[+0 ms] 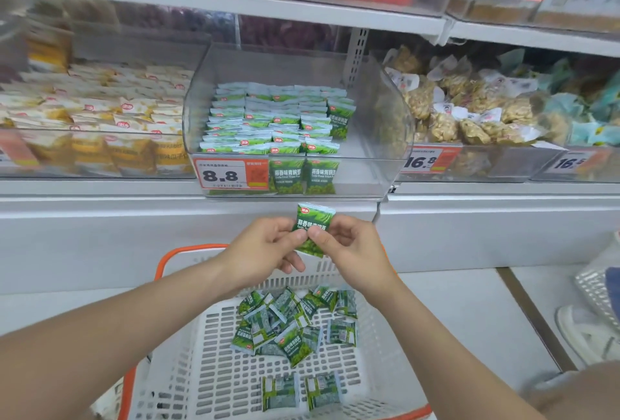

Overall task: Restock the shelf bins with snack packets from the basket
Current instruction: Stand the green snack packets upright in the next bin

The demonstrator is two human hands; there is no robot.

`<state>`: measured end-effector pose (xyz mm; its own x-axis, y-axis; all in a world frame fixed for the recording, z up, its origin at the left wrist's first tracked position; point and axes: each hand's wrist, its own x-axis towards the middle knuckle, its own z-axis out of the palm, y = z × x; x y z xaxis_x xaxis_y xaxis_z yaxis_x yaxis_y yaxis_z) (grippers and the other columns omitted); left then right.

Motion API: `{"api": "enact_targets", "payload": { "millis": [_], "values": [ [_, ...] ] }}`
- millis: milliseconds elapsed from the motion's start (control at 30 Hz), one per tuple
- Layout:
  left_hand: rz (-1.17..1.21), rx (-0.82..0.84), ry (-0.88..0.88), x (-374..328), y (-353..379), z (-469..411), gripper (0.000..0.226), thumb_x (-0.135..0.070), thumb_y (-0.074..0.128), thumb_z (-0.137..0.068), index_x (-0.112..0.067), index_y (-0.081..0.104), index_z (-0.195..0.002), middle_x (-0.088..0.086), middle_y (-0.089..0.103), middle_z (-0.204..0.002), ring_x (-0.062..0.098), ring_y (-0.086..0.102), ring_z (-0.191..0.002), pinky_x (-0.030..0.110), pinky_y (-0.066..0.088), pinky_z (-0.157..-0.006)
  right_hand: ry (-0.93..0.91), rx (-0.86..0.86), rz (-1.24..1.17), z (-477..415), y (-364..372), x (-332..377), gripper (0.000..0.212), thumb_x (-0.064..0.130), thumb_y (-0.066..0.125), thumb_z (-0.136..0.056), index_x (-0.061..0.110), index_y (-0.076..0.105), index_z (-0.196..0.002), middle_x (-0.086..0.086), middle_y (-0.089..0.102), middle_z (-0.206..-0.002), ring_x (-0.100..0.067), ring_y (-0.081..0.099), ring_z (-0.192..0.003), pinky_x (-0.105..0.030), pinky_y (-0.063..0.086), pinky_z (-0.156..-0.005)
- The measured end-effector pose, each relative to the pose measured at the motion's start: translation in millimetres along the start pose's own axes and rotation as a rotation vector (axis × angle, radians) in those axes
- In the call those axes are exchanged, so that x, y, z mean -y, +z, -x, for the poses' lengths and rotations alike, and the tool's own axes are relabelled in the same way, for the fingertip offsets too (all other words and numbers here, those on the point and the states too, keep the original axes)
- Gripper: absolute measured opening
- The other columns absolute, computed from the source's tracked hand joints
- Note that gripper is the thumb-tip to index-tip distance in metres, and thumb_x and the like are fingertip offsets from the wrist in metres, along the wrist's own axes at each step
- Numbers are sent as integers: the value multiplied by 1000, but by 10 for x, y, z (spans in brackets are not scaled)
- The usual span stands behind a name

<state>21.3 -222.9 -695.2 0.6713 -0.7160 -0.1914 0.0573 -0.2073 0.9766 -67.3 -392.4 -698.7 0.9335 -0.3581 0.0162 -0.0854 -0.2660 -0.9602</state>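
Both hands hold a small stack of green snack packets upright, just below the clear shelf bin. My left hand pinches the stack's left side and my right hand pinches its right side. The bin holds several neat rows of the same green packets, with free floor at its right. Under my hands stands a white basket with an orange rim; several loose green packets lie scattered in it.
Left of the clear bin is a bin of yellow-white packets; to its right, bins of beige nut packets. Price tags read 8.8 and 16.8. Someone's white shoe stands on the floor at right.
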Motion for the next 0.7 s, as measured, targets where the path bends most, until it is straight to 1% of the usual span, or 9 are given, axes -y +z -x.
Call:
{"api": "enact_targets", "payload": {
  "millis": [133, 200, 300, 367, 400, 467, 533, 600, 700],
  "values": [
    [-34, -48, 107, -194, 44, 12, 13, -24, 56, -107, -16, 60, -117, -3, 78, -86, 32, 74, -72, 38, 56, -62, -124, -131, 0, -20, 7, 115, 21, 25, 78, -93, 21, 68, -76, 6, 60, -64, -12, 54, -64, -33, 47, -61],
    [-138, -155, 197, -372, 62, 14, 15, -32, 58, -105, -19, 59, -113, 1, 78, -82, 29, 74, -63, 37, 56, -58, -212, -250, -22, -43, 1, 306, 21, 21, 78, -93, 22, 65, -76, 8, 58, -63, -13, 53, -62, -33, 45, -58],
    [-450, -473, 485, -657, 13, -11, 17, -39, 60, -104, -23, 56, -99, -8, 70, -75, 11, 65, -59, 29, 47, -57, -358, -467, -89, -192, -84, 725, 12, 19, 77, -93, 19, 66, -94, 8, 65, -73, -12, 60, -66, -30, 49, -61],
    [-737, -628, 664, -855, -73, -85, 13, -30, 61, -100, -22, 51, -99, -11, 58, -81, 9, 55, -66, 33, 42, -57, -443, -575, 4, -397, -206, 967, 22, 21, 75, -94, 19, 63, -112, 6, 70, -81, -12, 65, -69, -30, 53, -64],
    [-906, -652, 718, -938, -131, -143, 12, -27, 60, -98, -20, 51, -100, -9, 55, -88, 13, 52, -72, 38, 40, -59, -465, -597, 125, -538, -279, 1060, 24, 23, 73, -94, 20, 60, -114, 6, 70, -80, -11, 66, -69, -31, 53, -65],
    [-1238, -612, 736, -1017, -255, -309, 16, -32, 52, -97, -17, 53, -103, 0, 55, -102, 27, 53, -90, 44, 40, -72, -403, -557, 463, -883, -402, 1175, 27, 26, 70, -94, 19, 58, -116, 3, 69, -82, -16, 65, -74, -37, 50, -69],
    [-1429, -553, 639, -1023, -371, -462, 33, -44, 41, -100, -17, 57, -109, 7, 58, -122, 33, 53, -109, 47, 39, -86, -222, -449, 740, -1255, -462, 1220, 32, 25, 69, -96, 14, 54, -123, -10, 67, -100, -28, 62, -89, -37, 46, -73],
    [-1465, -509, 536, -1009, -462, -552, 48, -52, 32, -100, -16, 61, -114, 11, 56, -139, 34, 51, -125, 50, 37, -98, -46, -324, 911, -1592, -442, 1221, 36, 16, 67, -97, 7, 51, -128, -22, 60, -118, -41, 61, -104, -39, 46, -77],
    [-1491, -452, 440, -978, -554, -622, 64, -62, 20, -97, -18, 62, -119, 12, 50, -151, 31, 42, -143, 56, 28, -112, 136, -209, 1042, -1970, -365, 1163, 42, 0, 59, -96, 0, 49, -136, -25, 54, -134, -45, 58, -121, -43, 50, -90]
  ]
}}
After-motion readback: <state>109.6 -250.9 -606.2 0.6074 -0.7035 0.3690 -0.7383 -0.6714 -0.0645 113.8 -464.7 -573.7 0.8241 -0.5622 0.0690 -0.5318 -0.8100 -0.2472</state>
